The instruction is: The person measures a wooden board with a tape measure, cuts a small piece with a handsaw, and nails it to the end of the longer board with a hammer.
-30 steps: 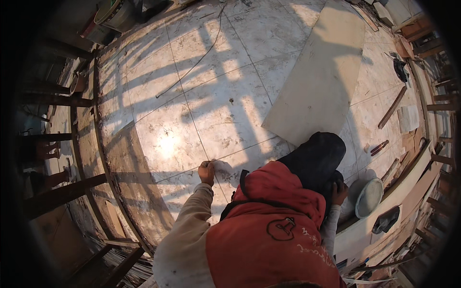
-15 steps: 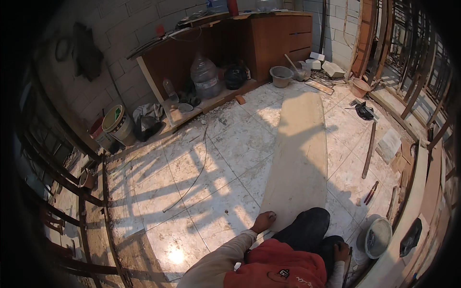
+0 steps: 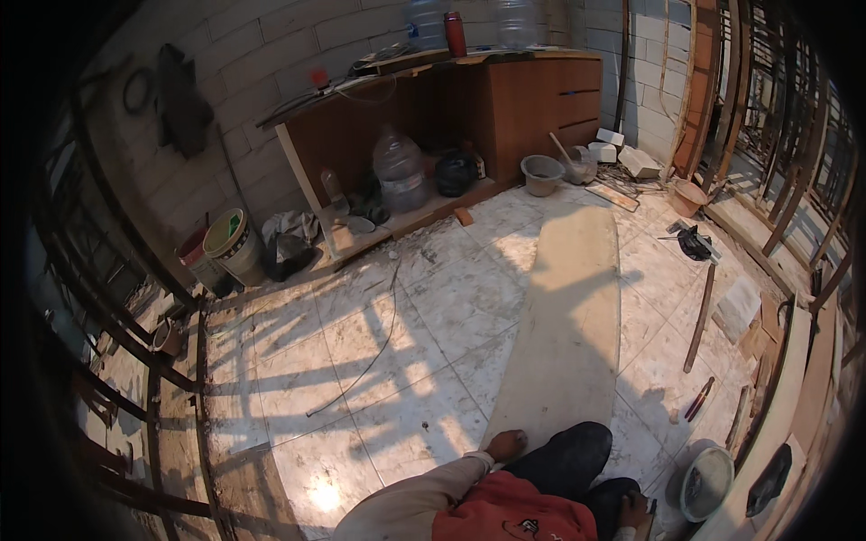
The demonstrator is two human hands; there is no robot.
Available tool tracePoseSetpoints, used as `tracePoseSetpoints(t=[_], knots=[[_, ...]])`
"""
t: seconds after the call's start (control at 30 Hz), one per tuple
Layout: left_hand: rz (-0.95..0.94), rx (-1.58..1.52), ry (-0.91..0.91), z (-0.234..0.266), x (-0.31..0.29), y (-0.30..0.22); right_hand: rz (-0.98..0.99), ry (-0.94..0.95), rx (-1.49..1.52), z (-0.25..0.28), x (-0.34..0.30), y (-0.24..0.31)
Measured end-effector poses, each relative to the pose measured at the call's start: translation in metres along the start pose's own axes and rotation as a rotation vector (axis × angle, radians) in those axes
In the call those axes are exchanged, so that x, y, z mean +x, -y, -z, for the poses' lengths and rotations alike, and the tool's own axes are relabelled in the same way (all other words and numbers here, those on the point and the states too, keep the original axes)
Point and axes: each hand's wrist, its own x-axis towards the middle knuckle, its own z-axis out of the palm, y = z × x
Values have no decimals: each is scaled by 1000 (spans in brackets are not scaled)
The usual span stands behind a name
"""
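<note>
Resting at the near end of the long pale board (image 3: 566,338), the left hand (image 3: 505,444) looks loosely closed with the knuckles up, touching the board's edge; whether it grips anything cannot be told. The right hand (image 3: 634,509) sits low beside the dark trouser knee, fingers curled, and what it holds, if anything, is hidden. The board lies flat on the tiled floor (image 3: 361,361), running away from the person toward a grey bucket (image 3: 543,174) near the wooden cabinet (image 3: 505,99).

Compared with a second ago, the view has lifted: then it looked straight down at the floor, with the left hand pressed to a tile well left of the board. Half a second ago the cabinet and wall had come into sight and the left hand had reached the board's end. Now the view is tipped a little further up, so the cabinet top and its bottles show, and the left hand remains at the board's near end.

A white pail (image 3: 706,482) stands just right of the knee, and a thin cable (image 3: 379,347) curls across the tiles left of the board.
</note>
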Motion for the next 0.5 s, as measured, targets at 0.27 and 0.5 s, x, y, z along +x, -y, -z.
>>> tracePoseSetpoints(t=[0.27, 0.5], knots=[[370, -596, -749, 66, -39, 60, 20, 51, 49, 14, 20, -46], [848, -101, -1090, 117, -128, 185, -414, 193, 710, 109, 44, 124]])
